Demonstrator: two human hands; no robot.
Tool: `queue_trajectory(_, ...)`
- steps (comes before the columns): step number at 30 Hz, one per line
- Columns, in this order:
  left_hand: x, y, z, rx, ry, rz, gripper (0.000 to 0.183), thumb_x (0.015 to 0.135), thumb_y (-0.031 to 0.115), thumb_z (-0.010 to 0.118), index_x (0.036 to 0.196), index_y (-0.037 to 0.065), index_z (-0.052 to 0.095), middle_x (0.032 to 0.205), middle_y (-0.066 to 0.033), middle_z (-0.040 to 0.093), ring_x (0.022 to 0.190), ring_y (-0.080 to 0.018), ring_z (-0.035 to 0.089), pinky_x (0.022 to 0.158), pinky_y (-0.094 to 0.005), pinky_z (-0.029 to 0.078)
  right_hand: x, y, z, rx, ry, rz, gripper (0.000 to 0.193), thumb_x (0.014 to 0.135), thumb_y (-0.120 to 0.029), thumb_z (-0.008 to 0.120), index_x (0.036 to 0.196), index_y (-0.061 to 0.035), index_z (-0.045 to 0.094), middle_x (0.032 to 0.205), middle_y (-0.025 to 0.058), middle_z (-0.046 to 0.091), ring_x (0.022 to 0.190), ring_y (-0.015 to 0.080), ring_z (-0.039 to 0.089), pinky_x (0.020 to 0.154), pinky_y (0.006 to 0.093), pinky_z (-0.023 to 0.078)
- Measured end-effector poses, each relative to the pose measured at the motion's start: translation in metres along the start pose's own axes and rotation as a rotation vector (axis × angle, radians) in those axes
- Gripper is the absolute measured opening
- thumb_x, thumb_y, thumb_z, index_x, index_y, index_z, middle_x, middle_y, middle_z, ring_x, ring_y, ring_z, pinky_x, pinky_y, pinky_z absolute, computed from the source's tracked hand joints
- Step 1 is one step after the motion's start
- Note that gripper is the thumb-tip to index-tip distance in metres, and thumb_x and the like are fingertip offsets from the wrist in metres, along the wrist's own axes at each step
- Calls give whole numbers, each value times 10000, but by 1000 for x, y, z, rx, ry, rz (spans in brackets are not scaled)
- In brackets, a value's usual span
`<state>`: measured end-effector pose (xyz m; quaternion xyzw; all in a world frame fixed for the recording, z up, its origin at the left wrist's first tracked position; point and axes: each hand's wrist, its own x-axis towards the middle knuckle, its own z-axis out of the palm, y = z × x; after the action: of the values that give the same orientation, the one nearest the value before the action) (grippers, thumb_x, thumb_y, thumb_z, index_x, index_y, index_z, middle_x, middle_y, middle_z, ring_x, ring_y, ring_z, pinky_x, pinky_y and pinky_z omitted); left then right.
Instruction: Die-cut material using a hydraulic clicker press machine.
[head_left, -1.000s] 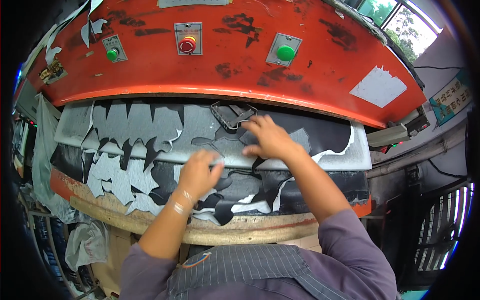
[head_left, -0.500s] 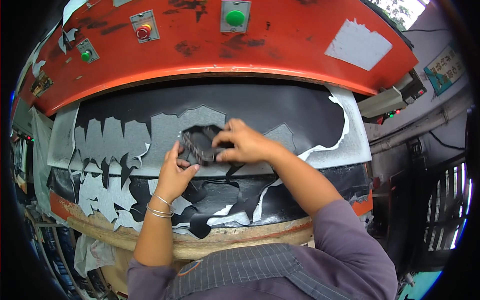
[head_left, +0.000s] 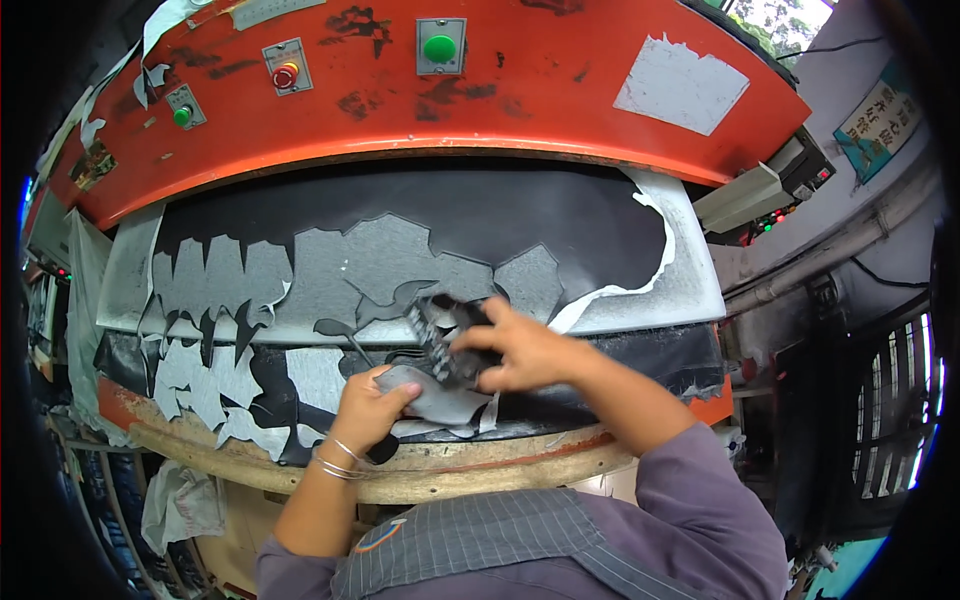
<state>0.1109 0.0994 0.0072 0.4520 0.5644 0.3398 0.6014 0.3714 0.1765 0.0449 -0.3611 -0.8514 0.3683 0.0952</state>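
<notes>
I look down on a cutting press with a broad orange-red head (head_left: 420, 110) arching across the top of the view. On it sit a green button (head_left: 439, 47) at twelve o'clock, a red button (head_left: 285, 75) toward eleven, and a smaller green button (head_left: 181, 115) further toward ten. A pale torn patch (head_left: 680, 85) marks the head at one o'clock.

Under the head lies a dark sheet of material (head_left: 520, 215), with grey cut-out leftovers (head_left: 330, 275) spread over it from the centre out toward nine o'clock.

My right hand (head_left: 525, 350) sits just right of centre – its fingers are curled and clamped around a black metal cutting die (head_left: 440, 335), which tilts above the sheet with its open frame facing left. My left hand (head_left: 365, 405) lies just below centre, toward seven o'clock of the die. Its fingers are bent together and pinch the edge of a grey cut piece (head_left: 440, 398), which lies directly beneath the die; I cannot tell whether the two touch. Thin bangles (head_left: 335, 462) circle that wrist.

The worn wooden edge of the press bed (head_left: 480, 470) curves across at six o'clock – below it is my grey-purple shirt (head_left: 690, 530).
</notes>
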Motion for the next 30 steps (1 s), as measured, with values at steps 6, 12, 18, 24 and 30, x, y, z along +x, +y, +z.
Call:
queue_trajectory(6, 17, 34, -37, 896, 390, 448, 580, 783, 230, 736, 1263, 19, 488, 1122, -167, 606, 1063, -309, 560, 959, -394, 427, 58, 69, -85, -461, 106, 123, 430, 743, -352, 724, 1146, -208, 679, 1258, 224, 465, 1211, 368, 424, 1007, 402, 407)
queue_trajectory(12, 122, 47, -2, 614, 265, 537, 616, 790, 158, 689, 1328, 19, 423, 1268, -178, 572, 1109, -279, 557, 982, -376, 408, 91, 114, -88, -381, 89, 86, 620, 709, -427, 776, 1276, -246, 602, 1463, 251, 313, 1293, 380, 353, 1066, 435, 338)
queue_trajectory(18, 193, 38, 6, 789, 291, 590, 719, 803, 101, 578, 1441, 4, 260, 1374, -137, 512, 1284, -270, 442, 1066, -418, 298, 78, 87, -21, -405, 591, 301, 994, 582, -607, 799, 1408, -193, 433, 1472, 324, 205, 1335, 478, 276, 1088, 534, 238)
queue_trajectory(24, 201, 41, 12, 903, 247, 579, 756, 827, 99, 529, 1478, -2, 159, 1404, -84, 501, 1367, -263, 356, 1117, -449, 195, 87, 92, -24, -392, 720, 264, 844, 548, -571, 831, 1235, -138, 601, 1401, 297, 323, 1217, 457, 426, 1007, 499, 379)
queue_trajectory(30, 198, 38, 8, 890, 249, 599, 740, 845, 98, 505, 1484, 4, 144, 1430, -80, 471, 1379, -258, 340, 1137, -448, 186, 88, 90, -14, -376, 785, 322, 726, 599, -471, 838, 1188, -105, 624, 1305, 262, 434, 1161, 413, 475, 957, 449, 434)
